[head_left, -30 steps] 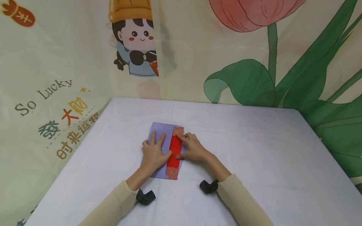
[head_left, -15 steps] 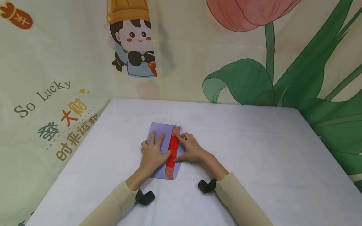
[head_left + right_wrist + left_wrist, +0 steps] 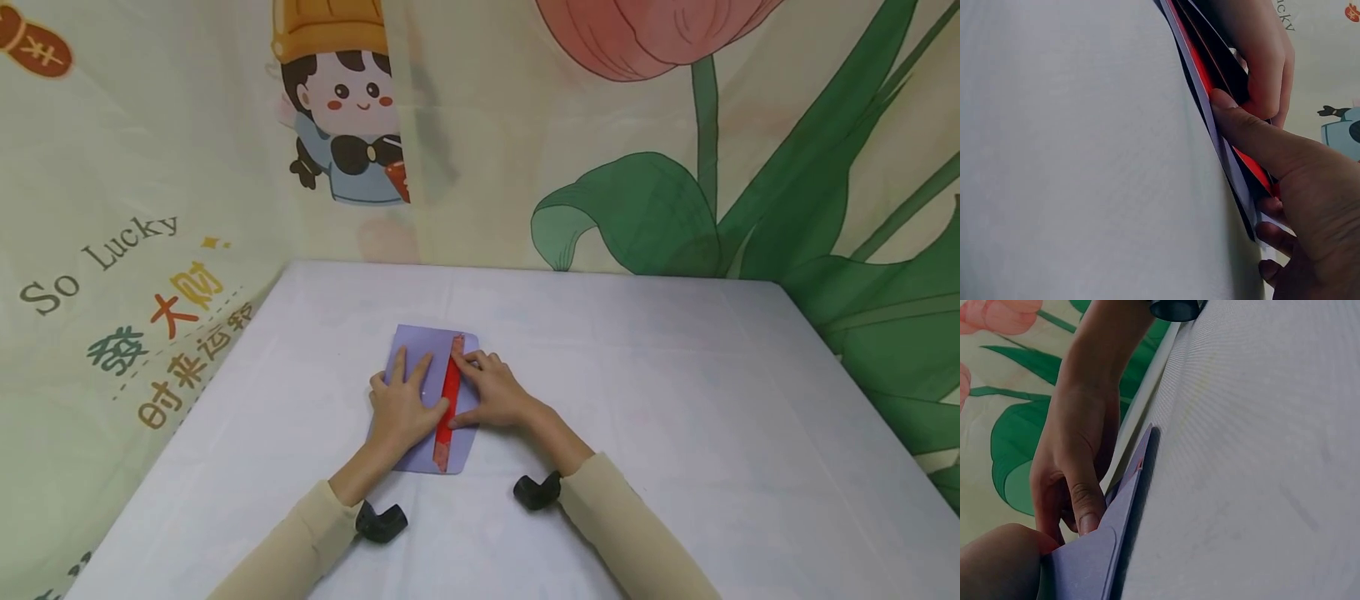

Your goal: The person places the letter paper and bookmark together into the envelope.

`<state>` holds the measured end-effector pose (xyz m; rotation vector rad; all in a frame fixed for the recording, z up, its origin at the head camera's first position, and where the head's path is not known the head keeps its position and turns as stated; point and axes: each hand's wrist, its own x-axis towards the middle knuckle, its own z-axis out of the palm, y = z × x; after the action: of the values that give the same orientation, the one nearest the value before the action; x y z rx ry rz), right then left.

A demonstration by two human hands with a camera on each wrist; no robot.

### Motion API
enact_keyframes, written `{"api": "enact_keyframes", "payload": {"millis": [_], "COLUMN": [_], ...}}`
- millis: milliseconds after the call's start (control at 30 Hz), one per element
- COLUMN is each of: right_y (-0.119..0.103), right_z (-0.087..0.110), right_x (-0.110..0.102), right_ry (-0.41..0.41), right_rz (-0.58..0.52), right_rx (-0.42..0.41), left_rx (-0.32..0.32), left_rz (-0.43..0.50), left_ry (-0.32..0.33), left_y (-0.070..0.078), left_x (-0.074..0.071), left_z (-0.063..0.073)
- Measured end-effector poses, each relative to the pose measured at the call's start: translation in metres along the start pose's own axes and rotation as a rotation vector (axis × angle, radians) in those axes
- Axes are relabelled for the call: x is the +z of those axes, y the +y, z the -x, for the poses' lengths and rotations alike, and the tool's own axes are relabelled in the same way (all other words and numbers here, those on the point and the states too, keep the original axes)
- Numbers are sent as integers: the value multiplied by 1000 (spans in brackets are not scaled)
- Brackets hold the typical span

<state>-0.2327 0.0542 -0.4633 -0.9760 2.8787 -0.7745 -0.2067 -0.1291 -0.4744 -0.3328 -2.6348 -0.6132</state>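
A purple paper envelope (image 3: 417, 340) lies on the table, its flap (image 3: 463, 454) spread to the right. A narrow strip of a red packet (image 3: 451, 383) shows along the envelope's opening; its other part is hidden inside. My left hand (image 3: 402, 408) presses flat on the envelope with spread fingers, thumb near the red strip. My right hand (image 3: 497, 393) touches the packet's right edge with index finger and thumb, set apart along it. In the right wrist view, the right thumb (image 3: 1254, 128) lies against the red packet (image 3: 1200, 56), between purple layers.
A white cloth covers the table (image 3: 637, 383). Behind it hangs a printed curtain (image 3: 480, 167) with a tulip and a cartoon figure; lettering is on the left one. Black wrist devices (image 3: 382, 522) sit at both sleeve cuffs.
The red packet has slid left into the envelope, its visible strip narrowing and more of the flap showing. My right hand has moved left with it; the left keeps pressing in place.
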Motion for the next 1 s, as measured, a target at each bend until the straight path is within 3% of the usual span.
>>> {"api": "enact_keyframes", "payload": {"millis": [467,1000], "right_y": [-8,-13], "right_z": [15,12], "right_x": [3,12], "right_ry": [-87,-73], "right_rz": [96,172], "right_rx": [21,87], "left_rx": [-20,-13], "left_rz": [-15,1], "left_ry": [-23,-1], "left_y": [-5,-3], "left_x": [2,1], "left_z": [0,0]}}
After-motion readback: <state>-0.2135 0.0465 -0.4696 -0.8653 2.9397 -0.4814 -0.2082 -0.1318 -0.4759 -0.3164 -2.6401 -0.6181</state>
